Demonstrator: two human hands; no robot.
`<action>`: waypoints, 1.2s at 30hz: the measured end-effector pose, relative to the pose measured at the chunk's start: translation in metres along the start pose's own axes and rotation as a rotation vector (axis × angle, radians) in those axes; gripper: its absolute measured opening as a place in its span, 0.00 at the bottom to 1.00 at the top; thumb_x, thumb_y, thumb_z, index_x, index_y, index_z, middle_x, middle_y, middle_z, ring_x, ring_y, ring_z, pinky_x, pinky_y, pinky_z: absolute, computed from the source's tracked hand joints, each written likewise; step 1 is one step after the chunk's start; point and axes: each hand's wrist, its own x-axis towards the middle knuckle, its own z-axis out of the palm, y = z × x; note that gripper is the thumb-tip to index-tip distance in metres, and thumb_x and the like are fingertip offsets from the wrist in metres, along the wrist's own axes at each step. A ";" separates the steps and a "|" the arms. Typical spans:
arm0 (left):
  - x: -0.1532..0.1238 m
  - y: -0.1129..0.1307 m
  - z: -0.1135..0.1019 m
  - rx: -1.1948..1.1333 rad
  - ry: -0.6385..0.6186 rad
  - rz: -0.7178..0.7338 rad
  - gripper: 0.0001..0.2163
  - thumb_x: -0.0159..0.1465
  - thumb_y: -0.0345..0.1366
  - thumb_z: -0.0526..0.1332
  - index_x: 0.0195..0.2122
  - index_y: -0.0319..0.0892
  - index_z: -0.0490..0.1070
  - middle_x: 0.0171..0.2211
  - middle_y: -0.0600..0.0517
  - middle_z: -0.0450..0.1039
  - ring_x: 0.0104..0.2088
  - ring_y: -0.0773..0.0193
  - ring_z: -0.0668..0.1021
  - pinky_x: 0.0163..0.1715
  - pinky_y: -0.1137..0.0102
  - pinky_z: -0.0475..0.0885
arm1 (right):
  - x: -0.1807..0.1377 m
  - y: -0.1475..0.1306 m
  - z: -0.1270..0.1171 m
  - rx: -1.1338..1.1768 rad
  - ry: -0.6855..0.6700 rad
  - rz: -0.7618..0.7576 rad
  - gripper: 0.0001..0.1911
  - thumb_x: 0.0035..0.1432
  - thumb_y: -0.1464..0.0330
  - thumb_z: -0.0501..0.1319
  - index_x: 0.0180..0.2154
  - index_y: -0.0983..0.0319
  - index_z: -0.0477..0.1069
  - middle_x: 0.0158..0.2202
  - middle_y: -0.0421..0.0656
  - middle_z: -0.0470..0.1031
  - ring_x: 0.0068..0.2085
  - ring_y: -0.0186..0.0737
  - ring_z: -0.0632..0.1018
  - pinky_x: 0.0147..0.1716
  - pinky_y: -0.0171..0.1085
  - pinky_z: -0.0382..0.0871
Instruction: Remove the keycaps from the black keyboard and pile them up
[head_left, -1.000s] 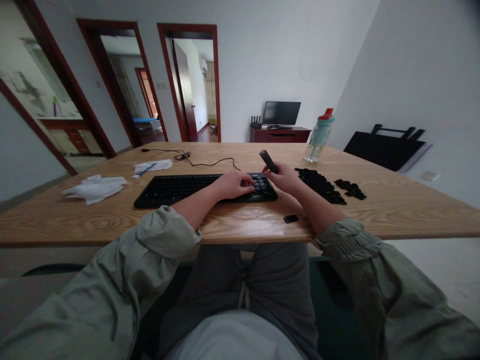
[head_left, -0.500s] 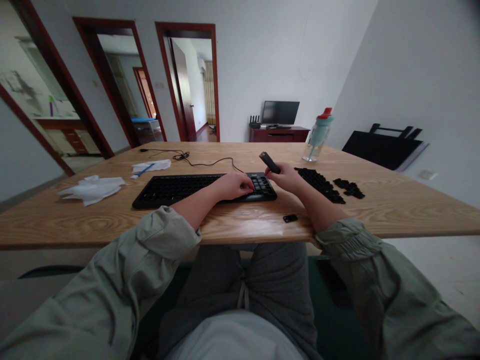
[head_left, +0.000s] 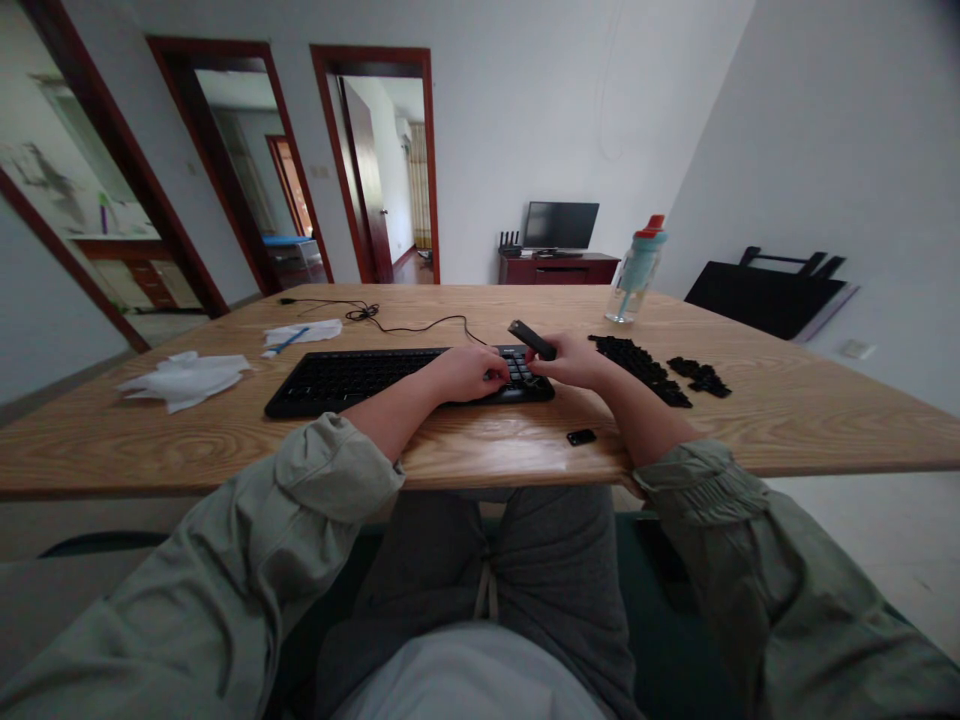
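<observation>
A black keyboard [head_left: 360,385] lies across the table in front of me. My left hand [head_left: 466,374] rests over its right part, fingers curled in beside the number pad; whatever they may pinch is hidden. My right hand [head_left: 564,360] is closed around a dark bar-shaped tool [head_left: 534,340], its kind unclear, which points up and to the left. The fingertips of that hand are at the number pad's right side. Close by, a small glossy black piece [head_left: 581,437] lies near the table's front edge. Black keycaps [head_left: 637,370] are heaped right of my right hand.
A smaller keycap cluster [head_left: 699,377] lies farther right. The water bottle [head_left: 636,270] stands at the back right. White tissues [head_left: 184,380] and a blue-and-white stick [head_left: 286,342] on another sheet lie left. A black cable [head_left: 420,328] trails behind the keyboard.
My right hand has shifted left and slightly down over the number pad, and the dark tool has moved left and down with it. My left hand has barely moved.
</observation>
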 end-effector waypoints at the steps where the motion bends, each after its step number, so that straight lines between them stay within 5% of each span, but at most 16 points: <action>1: 0.000 0.000 -0.001 -0.002 0.000 0.005 0.10 0.65 0.33 0.59 0.40 0.41 0.81 0.39 0.48 0.79 0.39 0.63 0.79 0.42 0.72 0.71 | 0.000 0.000 0.000 0.004 -0.015 0.005 0.10 0.50 0.66 0.62 0.32 0.64 0.77 0.27 0.40 0.75 0.32 0.39 0.74 0.32 0.35 0.66; 13: -0.006 -0.011 -0.004 -0.074 0.036 0.035 0.12 0.60 0.29 0.60 0.41 0.41 0.82 0.39 0.47 0.80 0.39 0.62 0.79 0.43 0.70 0.72 | -0.001 0.007 0.004 0.113 -0.213 -0.012 0.12 0.49 0.65 0.66 0.37 0.63 0.79 0.30 0.41 0.78 0.30 0.37 0.74 0.30 0.35 0.68; 22: -0.006 0.003 -0.009 0.002 -0.096 0.000 0.15 0.61 0.30 0.58 0.45 0.44 0.82 0.45 0.49 0.81 0.43 0.60 0.80 0.47 0.70 0.72 | -0.003 0.000 0.002 0.083 -0.160 0.008 0.08 0.50 0.66 0.65 0.33 0.63 0.78 0.28 0.41 0.77 0.28 0.37 0.73 0.27 0.34 0.64; 36: 0.000 0.032 -0.018 0.076 -0.178 -0.234 0.12 0.60 0.36 0.59 0.40 0.44 0.80 0.37 0.47 0.80 0.32 0.58 0.78 0.33 0.67 0.70 | -0.002 0.003 0.004 0.103 -0.127 0.000 0.11 0.52 0.63 0.63 0.33 0.63 0.77 0.28 0.41 0.77 0.30 0.38 0.73 0.29 0.35 0.65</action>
